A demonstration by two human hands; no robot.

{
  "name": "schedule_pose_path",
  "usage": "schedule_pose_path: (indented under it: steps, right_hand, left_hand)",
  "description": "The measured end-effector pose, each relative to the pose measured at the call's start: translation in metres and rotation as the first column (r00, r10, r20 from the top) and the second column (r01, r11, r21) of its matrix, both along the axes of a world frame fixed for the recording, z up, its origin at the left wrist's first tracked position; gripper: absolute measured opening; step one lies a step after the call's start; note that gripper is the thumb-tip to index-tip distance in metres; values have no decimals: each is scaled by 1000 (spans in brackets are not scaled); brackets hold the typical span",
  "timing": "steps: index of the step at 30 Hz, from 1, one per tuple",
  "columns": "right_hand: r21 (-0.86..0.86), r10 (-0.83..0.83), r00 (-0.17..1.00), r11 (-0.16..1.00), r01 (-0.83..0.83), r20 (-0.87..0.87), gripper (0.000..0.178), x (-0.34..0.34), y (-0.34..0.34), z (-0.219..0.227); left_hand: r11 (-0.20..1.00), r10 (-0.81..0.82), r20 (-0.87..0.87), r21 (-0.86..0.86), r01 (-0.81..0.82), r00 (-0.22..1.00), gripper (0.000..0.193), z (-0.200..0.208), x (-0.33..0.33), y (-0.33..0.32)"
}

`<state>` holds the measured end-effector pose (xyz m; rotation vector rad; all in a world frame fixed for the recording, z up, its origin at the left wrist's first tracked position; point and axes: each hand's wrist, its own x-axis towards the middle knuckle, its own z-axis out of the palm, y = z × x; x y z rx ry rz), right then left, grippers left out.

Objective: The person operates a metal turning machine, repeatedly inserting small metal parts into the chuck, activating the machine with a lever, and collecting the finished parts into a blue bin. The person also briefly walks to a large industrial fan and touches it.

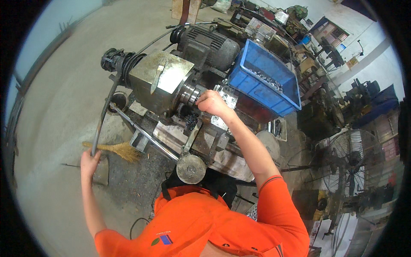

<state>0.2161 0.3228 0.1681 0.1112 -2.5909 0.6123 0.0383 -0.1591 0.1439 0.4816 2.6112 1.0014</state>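
My left hand (89, 163) is wrapped round the lower end of a long dark metal lever (105, 112), which slants up to the pulley end of a small lathe. Beside the spindle nose (188, 94), my right hand (210, 103) is closed with its fingertips at the chuck's front. Whatever it pinches is hidden behind the fingers. The boxy metal headstock (150, 81) lies left of that hand, with a flat metal tool (156, 79) on its top. A metal tool block (227, 96) sits just right of my fingers. Dark swarf (191, 123) hangs below the spindle.
A blue crate (265, 96) of small metal parts stands behind the lathe, next to a finned motor (212, 47). A polished rod (150, 139) and a round metal disc (191, 169) are nearest my body. A broom (122, 150) lies left; a caged fan (353, 158) stands right.
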Motion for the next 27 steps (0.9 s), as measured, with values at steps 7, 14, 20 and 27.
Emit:
schedule_pose_path:
  steps: [7, 14, 20, 27]
  right_hand:
    - [-22, -198, 943, 977, 211, 269, 20, -10, -10, 24]
    - [226, -271, 930, 950, 216, 249, 12, -9, -22, 36]
    - [97, -318, 944, 946, 310, 83, 14, -3, -25, 26]
    - [-46, -441, 873, 887, 459, 208, 20, -5, -32, 36]
  left_hand:
    - [957, -50, -266, -290, -31, 963, 23, 26, 34, -5]
    - [920, -49, -314, -383, -79, 948, 19, 6, 18, -10]
    - [776, -197, -497, -605, -176, 845, 17, -4, -73, -51]
    - [767, -411, -662, -622, -155, 627, 11, -8, -202, -81]
